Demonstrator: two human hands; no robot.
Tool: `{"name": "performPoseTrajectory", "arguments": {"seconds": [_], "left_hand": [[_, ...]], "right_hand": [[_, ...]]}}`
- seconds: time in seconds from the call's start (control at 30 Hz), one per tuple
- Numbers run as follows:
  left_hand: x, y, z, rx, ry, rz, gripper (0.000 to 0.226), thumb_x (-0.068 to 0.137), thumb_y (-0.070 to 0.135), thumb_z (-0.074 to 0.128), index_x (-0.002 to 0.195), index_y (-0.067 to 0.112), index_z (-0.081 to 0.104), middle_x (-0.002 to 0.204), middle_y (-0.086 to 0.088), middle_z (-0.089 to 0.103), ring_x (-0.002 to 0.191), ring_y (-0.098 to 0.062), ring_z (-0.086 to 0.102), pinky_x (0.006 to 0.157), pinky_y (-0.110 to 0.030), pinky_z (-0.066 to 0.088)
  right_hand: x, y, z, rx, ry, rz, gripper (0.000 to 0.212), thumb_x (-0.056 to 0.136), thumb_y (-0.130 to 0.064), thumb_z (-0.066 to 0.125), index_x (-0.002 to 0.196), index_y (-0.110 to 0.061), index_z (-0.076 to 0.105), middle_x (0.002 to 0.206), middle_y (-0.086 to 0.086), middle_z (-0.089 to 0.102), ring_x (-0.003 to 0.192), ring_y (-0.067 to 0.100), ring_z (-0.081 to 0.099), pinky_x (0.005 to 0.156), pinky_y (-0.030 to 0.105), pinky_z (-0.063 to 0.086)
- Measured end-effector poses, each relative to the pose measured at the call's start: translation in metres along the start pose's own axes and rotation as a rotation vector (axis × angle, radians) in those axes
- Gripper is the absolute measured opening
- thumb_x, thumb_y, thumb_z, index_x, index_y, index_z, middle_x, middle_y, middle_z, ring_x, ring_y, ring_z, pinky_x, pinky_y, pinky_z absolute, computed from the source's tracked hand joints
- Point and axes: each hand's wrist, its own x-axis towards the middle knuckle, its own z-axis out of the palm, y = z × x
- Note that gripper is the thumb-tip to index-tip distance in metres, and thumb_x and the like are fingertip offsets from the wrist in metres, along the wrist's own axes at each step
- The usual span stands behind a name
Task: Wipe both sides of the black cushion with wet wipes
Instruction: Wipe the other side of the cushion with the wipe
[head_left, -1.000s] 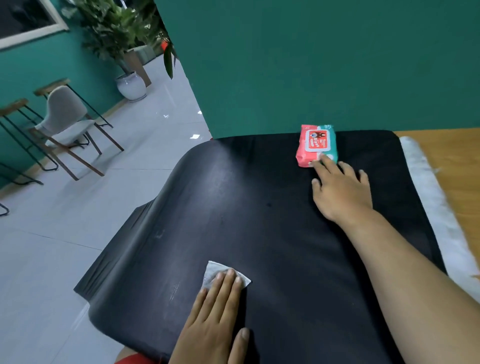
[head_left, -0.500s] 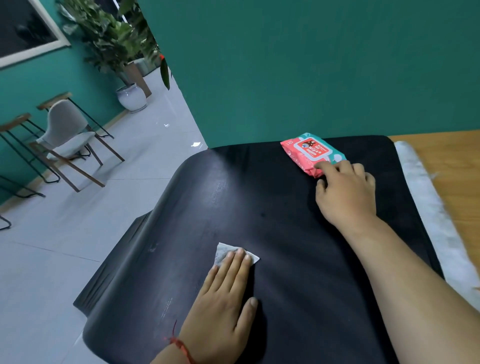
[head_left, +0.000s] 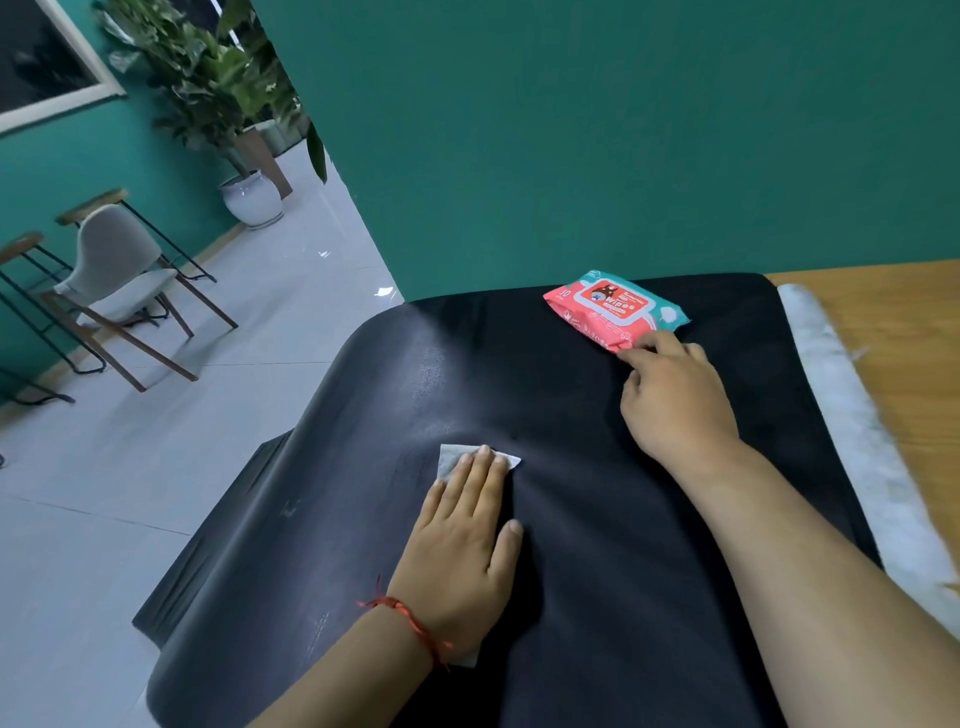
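Observation:
The black cushion (head_left: 597, 519) covers the table top and droops over its left edge. My left hand (head_left: 462, 540) lies flat on it and presses a white wet wipe (head_left: 451, 460), whose far edge shows past my fingertips. A red and teal pack of wet wipes (head_left: 613, 309) lies slanted on the cushion's far side. My right hand (head_left: 675, 410) rests on the cushion just in front of the pack, with its curled fingertips on the pack's near corner.
A white fluffy strip (head_left: 852, 415) runs along the cushion's right edge on the wooden table (head_left: 909, 332). A green wall (head_left: 571, 130) stands behind. To the left, on the tiled floor, are a grey chair (head_left: 114, 265), stools and a potted plant (head_left: 249, 197).
My left hand has slid the wipe away from me towards the cushion's middle. My right hand's fingers have curled and the pack has turned from straight to slanted.

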Motion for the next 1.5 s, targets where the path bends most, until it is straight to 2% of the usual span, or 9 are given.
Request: {"name": "performPoseTrajectory", "arguments": {"seconds": [0.17, 0.3, 0.47, 0.53, 0.63, 0.87, 1.07, 1.3, 1.5], "left_hand": [[0.021, -0.002, 0.002, -0.021, 0.011, -0.002, 0.072, 0.101, 0.055, 0.007, 0.168, 0.030, -0.002, 0.174, 0.012, -0.011, 0.155, -0.001, -0.023, 0.128, -0.028, -0.012], [0.040, -0.003, 0.004, -0.043, 0.013, -0.019, 0.074, 0.099, 0.056, 0.005, 0.168, 0.030, 0.001, 0.175, 0.011, -0.008, 0.157, -0.004, -0.019, 0.130, -0.035, -0.005], [0.067, -0.005, 0.003, -0.089, 0.015, -0.043, 0.076, 0.096, 0.057, 0.005, 0.168, 0.031, 0.003, 0.175, 0.011, -0.007, 0.159, -0.006, -0.015, 0.129, -0.032, -0.009], [0.078, -0.006, 0.003, -0.092, 0.021, -0.050, 0.075, 0.097, 0.056, 0.006, 0.168, 0.031, 0.004, 0.175, 0.010, -0.005, 0.159, -0.007, -0.013, 0.129, -0.032, -0.008], [0.096, -0.010, 0.005, -0.085, 0.024, -0.041, 0.074, 0.099, 0.053, 0.011, 0.168, 0.028, 0.007, 0.176, 0.007, -0.001, 0.160, -0.009, -0.010, 0.130, -0.035, -0.005], [0.142, -0.019, 0.003, -0.085, 0.018, -0.035, 0.068, 0.106, 0.048, 0.020, 0.168, 0.023, 0.010, 0.176, 0.003, 0.003, 0.161, -0.013, -0.004, 0.131, -0.038, -0.001], [0.189, -0.024, 0.003, -0.079, 0.025, -0.058, 0.064, 0.109, 0.039, 0.027, 0.168, 0.019, 0.013, 0.176, -0.001, 0.006, 0.162, -0.016, 0.002, 0.131, -0.041, 0.003], [0.235, -0.026, -0.001, -0.085, 0.006, -0.090, 0.064, 0.109, 0.037, 0.027, 0.168, 0.017, 0.011, 0.176, -0.001, 0.004, 0.162, -0.015, 0.000, 0.130, -0.040, 0.002], [0.267, -0.030, -0.002, -0.068, 0.021, -0.094, 0.063, 0.109, 0.036, 0.026, 0.168, 0.015, 0.013, 0.176, -0.003, 0.006, 0.161, -0.016, 0.003, 0.130, -0.038, 0.002]], "right_hand": [[0.002, 0.005, -0.003, 0.059, 0.000, 0.059, 0.036, 0.101, -0.010, 0.052, 0.132, -0.008, 0.070, 0.135, 0.006, 0.057, 0.114, 0.031, 0.053, 0.089, 0.045, 0.053], [0.001, 0.006, -0.006, 0.030, 0.003, 0.064, 0.037, 0.101, -0.016, 0.053, 0.135, -0.007, 0.067, 0.137, 0.008, 0.056, 0.119, 0.032, 0.051, 0.095, 0.046, 0.050], [-0.002, 0.010, -0.007, -0.018, 0.069, 0.055, 0.042, 0.097, -0.018, 0.060, 0.138, -0.017, 0.067, 0.145, 0.007, 0.056, 0.131, 0.034, 0.045, 0.105, 0.052, 0.046], [-0.001, 0.011, -0.009, -0.031, 0.116, 0.105, 0.040, 0.096, -0.021, 0.062, 0.135, -0.023, 0.068, 0.144, 0.007, 0.057, 0.133, 0.034, 0.044, 0.108, 0.053, 0.042], [0.001, 0.009, -0.011, -0.081, 0.054, 0.199, 0.042, 0.101, -0.032, 0.056, 0.143, -0.029, 0.057, 0.139, 0.007, 0.058, 0.133, 0.034, 0.045, 0.111, 0.054, 0.036], [0.003, 0.010, -0.009, -0.058, -0.040, 0.231, 0.049, 0.105, -0.032, 0.048, 0.153, -0.021, 0.049, 0.154, -0.002, 0.053, 0.151, 0.024, 0.033, 0.125, 0.060, 0.018], [0.004, 0.011, -0.013, -0.035, -0.032, 0.227, 0.048, 0.104, -0.029, 0.050, 0.152, -0.023, 0.051, 0.154, -0.003, 0.054, 0.150, 0.024, 0.034, 0.125, 0.059, 0.019], [0.007, 0.014, -0.009, 0.027, 0.054, 0.228, 0.040, 0.102, -0.019, 0.053, 0.139, -0.022, 0.068, 0.140, -0.002, 0.066, 0.136, 0.028, 0.048, 0.122, 0.056, 0.029], [0.007, 0.011, -0.012, 0.002, 0.024, 0.232, 0.040, 0.103, -0.026, 0.054, 0.142, -0.023, 0.064, 0.142, -0.003, 0.064, 0.136, 0.028, 0.048, 0.122, 0.054, 0.029]]}}
